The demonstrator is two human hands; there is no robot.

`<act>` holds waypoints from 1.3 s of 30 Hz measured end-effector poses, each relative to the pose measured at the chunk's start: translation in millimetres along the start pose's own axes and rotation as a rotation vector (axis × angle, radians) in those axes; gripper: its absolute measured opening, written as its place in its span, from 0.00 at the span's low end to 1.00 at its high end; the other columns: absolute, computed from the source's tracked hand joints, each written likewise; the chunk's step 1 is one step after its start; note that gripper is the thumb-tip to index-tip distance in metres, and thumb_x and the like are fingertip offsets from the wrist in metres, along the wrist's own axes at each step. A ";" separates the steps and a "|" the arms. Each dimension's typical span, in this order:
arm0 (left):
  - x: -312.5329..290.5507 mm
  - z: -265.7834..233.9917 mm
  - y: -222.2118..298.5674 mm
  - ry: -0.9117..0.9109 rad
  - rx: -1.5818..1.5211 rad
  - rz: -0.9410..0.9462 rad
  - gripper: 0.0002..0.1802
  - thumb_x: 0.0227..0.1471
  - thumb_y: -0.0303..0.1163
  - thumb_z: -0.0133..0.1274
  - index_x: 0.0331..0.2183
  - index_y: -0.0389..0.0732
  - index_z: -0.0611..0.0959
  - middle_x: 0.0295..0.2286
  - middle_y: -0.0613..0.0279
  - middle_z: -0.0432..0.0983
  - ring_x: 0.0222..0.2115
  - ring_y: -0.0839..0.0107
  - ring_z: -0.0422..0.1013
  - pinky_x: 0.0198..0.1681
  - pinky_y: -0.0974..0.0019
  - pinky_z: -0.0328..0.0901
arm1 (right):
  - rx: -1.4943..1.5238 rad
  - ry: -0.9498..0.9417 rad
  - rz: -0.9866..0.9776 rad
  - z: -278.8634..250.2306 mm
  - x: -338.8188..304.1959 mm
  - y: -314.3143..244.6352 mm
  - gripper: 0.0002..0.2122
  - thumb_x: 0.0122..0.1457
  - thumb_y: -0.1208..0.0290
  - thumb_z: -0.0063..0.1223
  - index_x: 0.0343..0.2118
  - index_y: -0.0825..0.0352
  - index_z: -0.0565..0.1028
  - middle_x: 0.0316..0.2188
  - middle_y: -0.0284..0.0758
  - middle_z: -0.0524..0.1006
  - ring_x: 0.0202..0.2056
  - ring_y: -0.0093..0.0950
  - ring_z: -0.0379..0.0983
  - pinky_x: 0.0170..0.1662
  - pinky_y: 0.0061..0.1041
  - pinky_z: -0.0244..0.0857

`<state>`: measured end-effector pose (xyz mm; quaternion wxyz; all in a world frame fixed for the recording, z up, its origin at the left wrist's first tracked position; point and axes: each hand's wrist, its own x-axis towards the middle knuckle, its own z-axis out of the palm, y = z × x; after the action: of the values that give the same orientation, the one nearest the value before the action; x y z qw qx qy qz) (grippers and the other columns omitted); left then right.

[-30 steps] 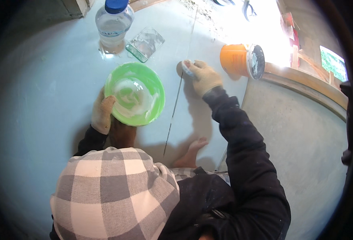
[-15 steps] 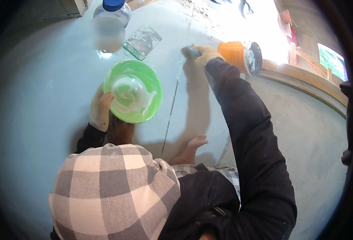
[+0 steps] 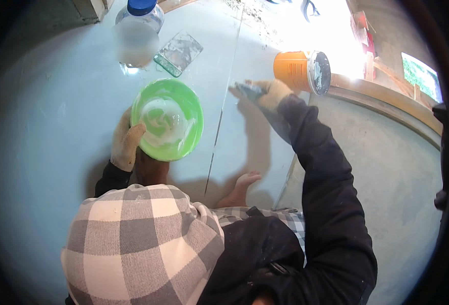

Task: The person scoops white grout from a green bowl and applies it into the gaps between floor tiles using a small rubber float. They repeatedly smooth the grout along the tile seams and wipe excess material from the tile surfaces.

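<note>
My left hand (image 3: 125,142), in a pale work glove, grips the rim of a green bowl (image 3: 198,119), thumb on the near left edge. White paste (image 3: 163,118) coats the bowl's bottom and streaks its walls. To the right, my gloved right hand (image 3: 274,94) is closed around a flat greyish putty knife (image 3: 250,90), whose exact outline is partly hidden by the fingers. The knife is over a pale blue board surface (image 3: 194,175), close to a dark seam (image 3: 215,145) with white paste along its far stretch.
Beyond the bowl stand a clear jar with a blue lid (image 3: 142,7) and a smeared clear, green-edged container (image 3: 180,53). An orange bucket (image 3: 290,71) lies on its side past my right hand. Wooden framing (image 3: 387,94) borders the right side. My bare foot (image 3: 242,188) rests near the seam.
My right hand has come nearer to me along the seam, and more of the putty knife now shows. The bowl stays in my left hand, almost where it was.
</note>
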<state>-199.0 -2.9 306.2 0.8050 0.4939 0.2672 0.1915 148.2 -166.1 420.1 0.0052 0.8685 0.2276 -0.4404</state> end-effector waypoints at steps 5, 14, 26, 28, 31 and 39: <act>0.2 -4.6 2.3 -0.044 0.023 -0.012 0.31 0.60 0.36 0.49 0.60 0.30 0.67 0.56 0.53 0.68 0.57 0.65 0.63 0.62 0.62 0.55 | -0.493 0.188 -0.263 -18.3 31.7 -18.3 0.17 0.61 0.68 0.52 0.54 0.49 0.78 0.43 0.37 0.82 0.43 0.35 0.80 0.48 0.28 0.70; 8.2 -14.4 -2.8 -0.057 -0.006 -0.029 0.27 0.67 0.37 0.46 0.60 0.32 0.69 0.56 0.56 0.68 0.57 0.68 0.62 0.63 0.63 0.54 | -0.620 -0.242 -0.333 51.8 -31.9 24.9 0.26 0.50 0.76 0.58 0.53 0.46 0.76 0.55 0.34 0.76 0.53 0.41 0.74 0.57 0.37 0.68; 5.6 -19.6 -10.7 0.009 -0.244 -0.171 0.27 0.68 0.41 0.44 0.60 0.32 0.69 0.57 0.56 0.68 0.58 0.69 0.63 0.64 0.63 0.55 | -0.679 0.076 -0.219 121.7 -64.4 18.3 0.21 0.62 0.69 0.47 0.59 0.52 0.70 0.56 0.43 0.69 0.53 0.43 0.73 0.50 0.41 0.72; 10.0 -21.8 -10.5 -0.042 -0.141 -0.130 0.30 0.69 0.45 0.41 0.61 0.32 0.68 0.57 0.56 0.68 0.58 0.68 0.63 0.63 0.63 0.55 | -0.801 -0.121 -0.124 93.5 -67.4 20.6 0.19 0.65 0.63 0.47 0.59 0.56 0.70 0.57 0.44 0.69 0.53 0.42 0.73 0.50 0.42 0.73; 13.7 -20.9 -13.0 -0.107 -0.089 -0.120 0.35 0.69 0.53 0.36 0.62 0.33 0.66 0.57 0.56 0.68 0.57 0.67 0.64 0.62 0.62 0.58 | -0.507 0.002 -0.129 35.1 -37.7 5.2 0.20 0.64 0.53 0.48 0.55 0.56 0.75 0.51 0.46 0.76 0.50 0.41 0.76 0.50 0.40 0.72; 8.7 -18.4 -20.8 -0.072 -0.337 -0.231 0.38 0.66 0.56 0.44 0.59 0.31 0.70 0.55 0.57 0.70 0.57 0.69 0.64 0.61 0.64 0.57 | -0.554 0.097 -0.327 72.4 -2.9 -22.9 0.27 0.55 0.66 0.56 0.60 0.45 0.70 0.57 0.45 0.70 0.55 0.46 0.72 0.55 0.38 0.69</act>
<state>-202.6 5.7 278.6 0.9018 0.3249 0.2573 0.1221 82.4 -161.9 382.5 0.1595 0.8059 0.4753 -0.3150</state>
